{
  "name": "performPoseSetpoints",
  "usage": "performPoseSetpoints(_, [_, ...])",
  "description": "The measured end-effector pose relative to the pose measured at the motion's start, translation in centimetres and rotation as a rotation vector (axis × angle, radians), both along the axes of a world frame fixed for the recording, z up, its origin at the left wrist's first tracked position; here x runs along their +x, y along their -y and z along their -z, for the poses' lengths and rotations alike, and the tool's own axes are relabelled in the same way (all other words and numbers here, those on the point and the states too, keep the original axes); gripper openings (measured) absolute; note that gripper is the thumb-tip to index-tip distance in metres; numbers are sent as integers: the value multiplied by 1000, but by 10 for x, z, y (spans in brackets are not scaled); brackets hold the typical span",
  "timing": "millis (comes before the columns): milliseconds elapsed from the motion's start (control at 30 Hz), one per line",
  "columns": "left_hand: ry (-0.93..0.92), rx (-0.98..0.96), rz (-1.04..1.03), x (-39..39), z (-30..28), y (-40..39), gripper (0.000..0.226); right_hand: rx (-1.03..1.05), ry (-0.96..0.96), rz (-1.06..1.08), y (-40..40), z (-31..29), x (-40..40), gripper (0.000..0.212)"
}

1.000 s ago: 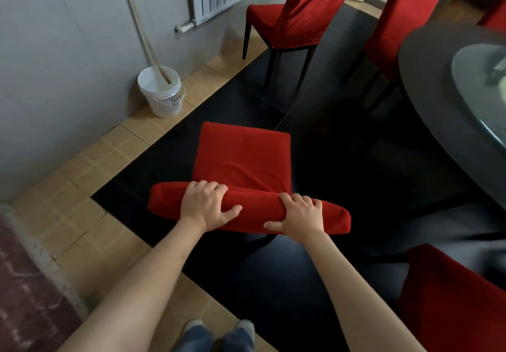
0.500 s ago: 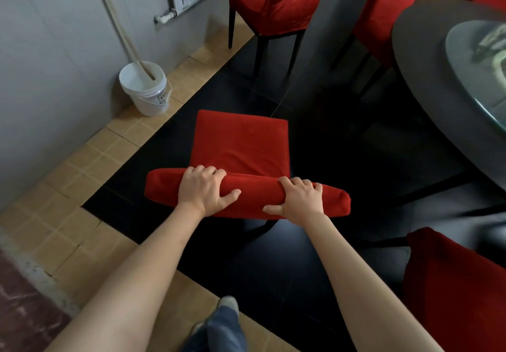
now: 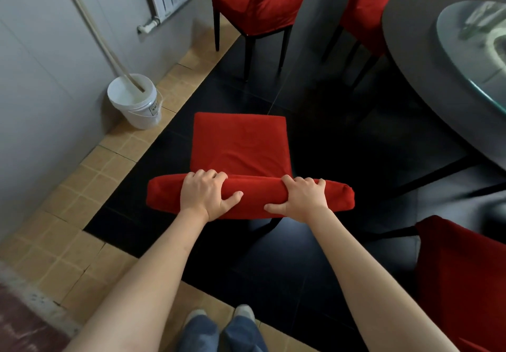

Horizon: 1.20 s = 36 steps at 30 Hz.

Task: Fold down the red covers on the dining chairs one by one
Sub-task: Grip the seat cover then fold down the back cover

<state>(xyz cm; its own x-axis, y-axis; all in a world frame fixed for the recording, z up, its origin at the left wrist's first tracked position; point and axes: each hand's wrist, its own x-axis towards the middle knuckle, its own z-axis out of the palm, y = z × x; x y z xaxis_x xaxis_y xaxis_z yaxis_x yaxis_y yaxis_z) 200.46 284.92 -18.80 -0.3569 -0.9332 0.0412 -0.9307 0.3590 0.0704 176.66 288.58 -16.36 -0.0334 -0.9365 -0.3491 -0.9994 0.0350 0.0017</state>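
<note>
Cover (image 3: 252, 201) red, smooth over chair top; left hand (image 3: 204, 197), right hand (image 3: 302, 199) fingers curled over it, gripping.

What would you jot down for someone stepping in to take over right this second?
Left hand and right hand: both grip the red-covered top of the nearest chair's backrest, fingers over the top, thumbs toward you. Its seat faces away, beside the round table.
Done: no cover visibly folded down.
Left: this chair, the two chairs ahead and the chair at right.
</note>
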Motion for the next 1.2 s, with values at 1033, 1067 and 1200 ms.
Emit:
performPoseSetpoints(1033, [-5, 76, 405, 56, -8, -13, 81, -44, 31, 445, -115, -1, 97, 94])
performPoseSetpoints(1067, [4, 77, 421, 58, -9, -13, 82, -46, 27, 461, -118, -2, 101, 94])
performPoseSetpoints(1200, [14, 89, 479, 65, -9, -13, 84, -51, 27, 526, -128, -4, 117, 91])
